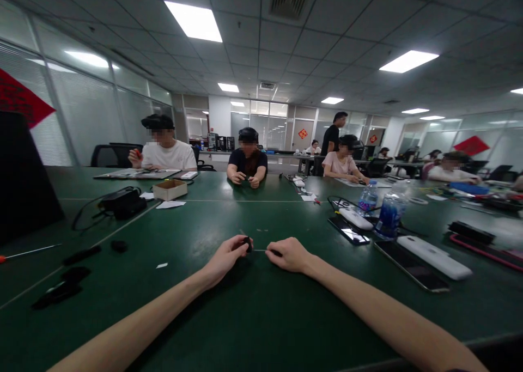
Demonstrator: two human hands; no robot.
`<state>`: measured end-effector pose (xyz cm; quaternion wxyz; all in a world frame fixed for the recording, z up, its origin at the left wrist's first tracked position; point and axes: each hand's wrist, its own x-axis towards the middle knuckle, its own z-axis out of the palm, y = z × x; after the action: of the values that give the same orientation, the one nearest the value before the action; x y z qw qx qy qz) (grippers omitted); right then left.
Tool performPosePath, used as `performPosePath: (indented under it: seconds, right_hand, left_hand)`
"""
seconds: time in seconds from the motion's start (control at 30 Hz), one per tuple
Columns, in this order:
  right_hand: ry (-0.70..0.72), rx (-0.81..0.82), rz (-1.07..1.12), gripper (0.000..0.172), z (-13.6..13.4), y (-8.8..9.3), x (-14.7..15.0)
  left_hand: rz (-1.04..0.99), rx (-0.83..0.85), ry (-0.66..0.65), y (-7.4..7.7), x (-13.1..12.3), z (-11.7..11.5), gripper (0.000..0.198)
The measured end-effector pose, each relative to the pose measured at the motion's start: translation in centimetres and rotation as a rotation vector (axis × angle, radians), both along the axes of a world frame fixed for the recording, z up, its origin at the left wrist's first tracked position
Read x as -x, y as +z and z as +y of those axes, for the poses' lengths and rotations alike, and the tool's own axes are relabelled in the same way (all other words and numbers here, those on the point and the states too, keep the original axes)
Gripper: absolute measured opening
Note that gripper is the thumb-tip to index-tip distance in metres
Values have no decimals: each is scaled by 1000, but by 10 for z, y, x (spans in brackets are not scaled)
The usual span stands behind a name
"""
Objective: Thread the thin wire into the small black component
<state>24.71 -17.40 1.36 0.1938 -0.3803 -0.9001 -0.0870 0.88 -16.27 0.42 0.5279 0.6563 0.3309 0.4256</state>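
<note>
My left hand (pixel 229 256) rests on the green table (pixel 253 312) with its fingers pinched round a small black part (pixel 247 243). My right hand (pixel 289 254) lies a little to its right, fingers curled round a thin tool (pixel 273 251) whose slim shaft points left toward the black part. The two hands are a few centimetres apart, and the shaft's tip reaches close to the part. Whether tip and part touch is too small to tell.
Two phones (pixel 411 258) and a white power bank (pixel 434 257) lie at right beside two water bottles (pixel 389 214). At left are a black pouch with cables (pixel 122 202), a cardboard box (pixel 170 189), small black parts (pixel 119 245) and a screwdriver (pixel 28 252). Several people sit across the table.
</note>
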Motion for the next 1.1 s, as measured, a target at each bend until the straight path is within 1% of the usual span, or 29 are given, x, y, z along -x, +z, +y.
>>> performPosePath:
  seconds: [0.23,0.43,0.67,0.8,0.93,1.1]
  right_hand:
    - [1,-6,-18,25,-1,0,0]
    - [3,-23,-13,24,-1,0,-1]
    - [-11,-30,-33,26,1,-2,-1]
    - [-7,-13,-28,27,0,0,0]
    - [6,16,-29,27,-2,3,-1]
    - [9,3,-35,27,-2,4,-1]
  left_hand:
    - [6,14,-20,1,0,-1,34]
    - [4,14,-3,2,-1,-2,36]
    - [16,36,-16,4,-1,-2,37]
    - [15,43,-33,6,0,-3,37]
    - [-16,56,-55,2,1,-1,35]
    - [-26,67,-53,-3,1,3,35]
